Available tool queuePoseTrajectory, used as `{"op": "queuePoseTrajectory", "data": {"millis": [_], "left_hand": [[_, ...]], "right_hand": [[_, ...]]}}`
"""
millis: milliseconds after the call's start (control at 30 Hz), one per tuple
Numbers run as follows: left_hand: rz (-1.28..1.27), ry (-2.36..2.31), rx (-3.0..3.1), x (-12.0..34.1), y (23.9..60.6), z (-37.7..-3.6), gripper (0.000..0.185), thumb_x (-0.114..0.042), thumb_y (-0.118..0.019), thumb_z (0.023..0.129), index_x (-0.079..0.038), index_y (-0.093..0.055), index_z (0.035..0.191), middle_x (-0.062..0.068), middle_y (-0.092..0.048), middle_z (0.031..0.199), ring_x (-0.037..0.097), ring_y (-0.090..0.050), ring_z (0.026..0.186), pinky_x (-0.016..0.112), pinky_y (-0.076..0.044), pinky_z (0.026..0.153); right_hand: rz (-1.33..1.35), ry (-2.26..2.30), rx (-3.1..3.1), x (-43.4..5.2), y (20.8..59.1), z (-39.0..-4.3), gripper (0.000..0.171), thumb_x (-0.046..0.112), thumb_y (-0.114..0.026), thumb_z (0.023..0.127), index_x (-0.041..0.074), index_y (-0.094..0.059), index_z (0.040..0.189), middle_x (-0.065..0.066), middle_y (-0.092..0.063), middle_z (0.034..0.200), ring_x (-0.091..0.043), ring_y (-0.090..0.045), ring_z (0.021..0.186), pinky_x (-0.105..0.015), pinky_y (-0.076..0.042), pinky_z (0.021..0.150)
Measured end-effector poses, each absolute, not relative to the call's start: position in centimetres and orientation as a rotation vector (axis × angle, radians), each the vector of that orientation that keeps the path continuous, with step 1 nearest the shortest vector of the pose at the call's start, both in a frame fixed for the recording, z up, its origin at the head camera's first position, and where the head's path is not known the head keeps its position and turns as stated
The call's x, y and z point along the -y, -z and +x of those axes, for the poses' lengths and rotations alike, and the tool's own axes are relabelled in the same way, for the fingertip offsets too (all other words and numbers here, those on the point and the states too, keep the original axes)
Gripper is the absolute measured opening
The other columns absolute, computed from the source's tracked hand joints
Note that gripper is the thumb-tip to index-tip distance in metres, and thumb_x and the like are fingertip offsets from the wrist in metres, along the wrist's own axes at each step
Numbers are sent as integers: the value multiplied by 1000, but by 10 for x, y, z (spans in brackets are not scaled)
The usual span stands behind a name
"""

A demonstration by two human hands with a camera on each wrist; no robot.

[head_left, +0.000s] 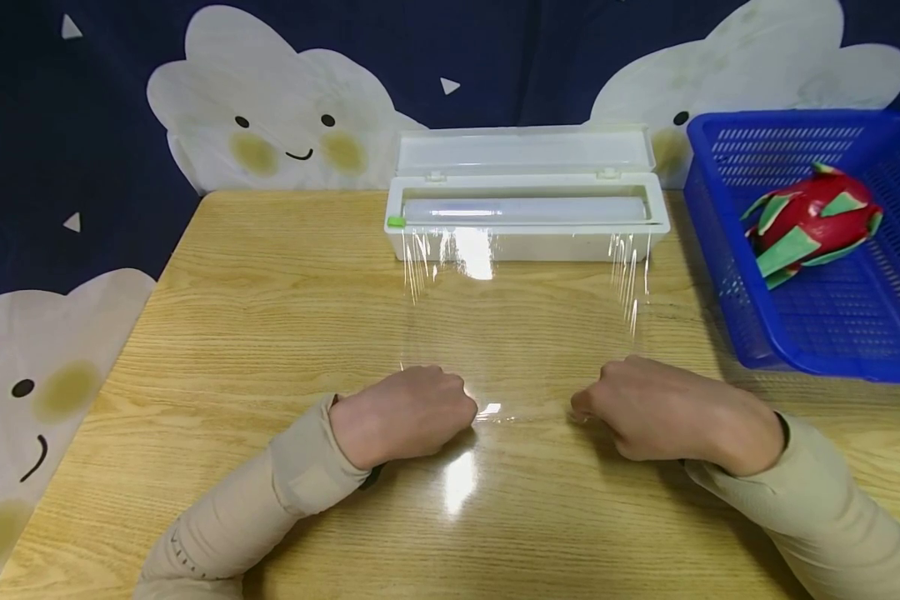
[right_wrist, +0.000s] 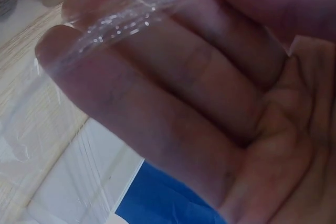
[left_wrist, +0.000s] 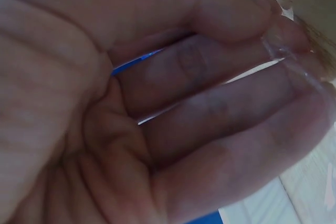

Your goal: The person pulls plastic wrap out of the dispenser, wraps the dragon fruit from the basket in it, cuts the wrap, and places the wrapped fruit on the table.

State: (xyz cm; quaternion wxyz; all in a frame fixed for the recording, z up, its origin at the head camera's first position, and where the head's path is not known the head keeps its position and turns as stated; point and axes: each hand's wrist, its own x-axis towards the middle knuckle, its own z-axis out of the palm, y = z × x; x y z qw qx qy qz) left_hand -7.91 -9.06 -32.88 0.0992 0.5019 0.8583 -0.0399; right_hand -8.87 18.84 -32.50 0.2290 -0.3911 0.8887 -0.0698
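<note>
A clear sheet of cling film [head_left: 525, 325] stretches over the wooden table [head_left: 270, 308] from the open white dispenser box [head_left: 528, 204] towards me. My left hand [head_left: 408, 412] pinches the film's near left corner, fingers curled. My right hand [head_left: 648, 408] pinches the near right corner in the same way. In the left wrist view the film [left_wrist: 286, 59] crosses my fingertips under the thumb. The right wrist view shows crumpled film [right_wrist: 126, 17] held between thumb and fingers.
A blue plastic basket [head_left: 727, 242] stands at the table's right side with a red and green dragon fruit [head_left: 810, 221] in it. A dark cloth with white cloud faces [head_left: 270, 125] hangs behind and drapes at the left.
</note>
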Motion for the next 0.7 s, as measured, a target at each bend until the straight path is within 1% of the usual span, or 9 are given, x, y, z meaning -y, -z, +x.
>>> {"op": "queuePoseTrajectory", "data": {"millis": [100,200,300,500,700], "left_hand": [[1483,129,-2539,90,329,-79,31,-12,-61,101,-15,-66,70,-2,-66,67,13,-63,61,29,-57,59],[1466,131,-2531,90,329,-79,31,-9,-61,100,-15,-65,69,-2,-65,66,12,-60,60,28,-55,56],[1466,127,-2528,90,329,-78,32,-10,-61,100,-15,-63,68,-2,-64,65,11,-58,58,27,-55,55],[1481,140,-2521,90,327,-77,33,-12,-62,101,-15,-63,68,-3,-63,64,10,-55,56,27,-53,54],[1470,147,-2508,89,326,-76,31,-9,-61,100,-15,-64,69,-2,-64,65,10,-55,57,27,-52,53]], "right_hand": [[-1081,194,-2445,-188,325,-88,34,-7,-67,83,25,-61,75,12,-51,59,-4,-43,55,-22,-37,48],[-1087,196,-2442,-188,325,-88,34,-7,-67,83,26,-62,76,12,-53,60,-3,-44,56,-22,-38,49],[-1089,192,-2437,-188,326,-89,34,-8,-67,82,26,-66,80,12,-57,62,-2,-47,57,-22,-40,50],[-1074,197,-2423,-188,326,-88,35,-9,-67,82,26,-65,78,13,-54,61,-3,-44,56,-22,-40,50],[-1071,209,-2417,-188,325,-87,34,-9,-67,82,25,-68,81,13,-59,64,-2,-47,58,-22,-44,52]]}}
